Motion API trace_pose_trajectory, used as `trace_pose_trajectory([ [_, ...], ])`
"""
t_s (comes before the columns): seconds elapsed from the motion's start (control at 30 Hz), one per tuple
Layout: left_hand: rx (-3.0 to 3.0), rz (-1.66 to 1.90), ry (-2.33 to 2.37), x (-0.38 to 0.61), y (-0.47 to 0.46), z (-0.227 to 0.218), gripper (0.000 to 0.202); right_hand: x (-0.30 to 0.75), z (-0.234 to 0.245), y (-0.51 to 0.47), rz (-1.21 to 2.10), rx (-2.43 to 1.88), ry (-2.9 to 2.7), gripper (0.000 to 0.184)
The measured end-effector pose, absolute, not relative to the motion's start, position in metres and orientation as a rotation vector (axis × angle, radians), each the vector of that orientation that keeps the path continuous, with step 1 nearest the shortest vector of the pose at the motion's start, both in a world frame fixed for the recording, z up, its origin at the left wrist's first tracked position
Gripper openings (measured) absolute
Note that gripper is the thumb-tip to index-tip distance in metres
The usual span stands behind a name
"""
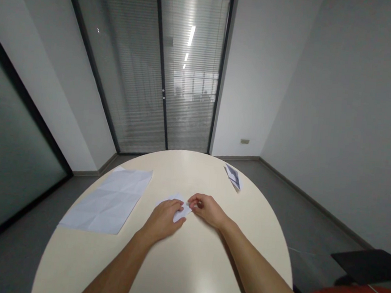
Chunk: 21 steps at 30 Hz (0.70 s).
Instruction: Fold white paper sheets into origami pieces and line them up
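White folded paper (180,213) lies near the middle of a round cream table (174,268), between a person's 2 bare hands. The left hand (163,219) rests palm down over its left part, thumb spread from the fingers. The right hand (208,210) pinches its right corner between thumb and fingertips. 1 large creased sheet (115,199) lies left; 1 small folded piece with dark print (234,176) lies far right.
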<state>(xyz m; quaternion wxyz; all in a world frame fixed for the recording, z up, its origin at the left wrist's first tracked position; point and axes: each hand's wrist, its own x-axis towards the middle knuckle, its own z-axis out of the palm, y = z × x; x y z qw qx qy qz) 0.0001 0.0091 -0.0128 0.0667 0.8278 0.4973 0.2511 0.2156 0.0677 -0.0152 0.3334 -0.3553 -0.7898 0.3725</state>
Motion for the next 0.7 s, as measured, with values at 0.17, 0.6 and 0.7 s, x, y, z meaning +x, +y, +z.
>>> trace_pose_trajectory([
  [0.17,2.485,0.717,1.476,-0.001,0.008,-0.01,0.02,0.218,-0.011,0.066,0.915,-0.889,-2.154,0.027],
  [0.6,2.568,0.741,1.43,0.001,0.008,-0.005,0.025,0.219,-0.004,0.064,0.666,-0.826,-2.238,0.011],
  [0.7,2.616,0.783,1.456,0.002,0.009,-0.006,0.026,0.218,0.001,0.061,0.667,-0.888,-2.239,0.011],
])
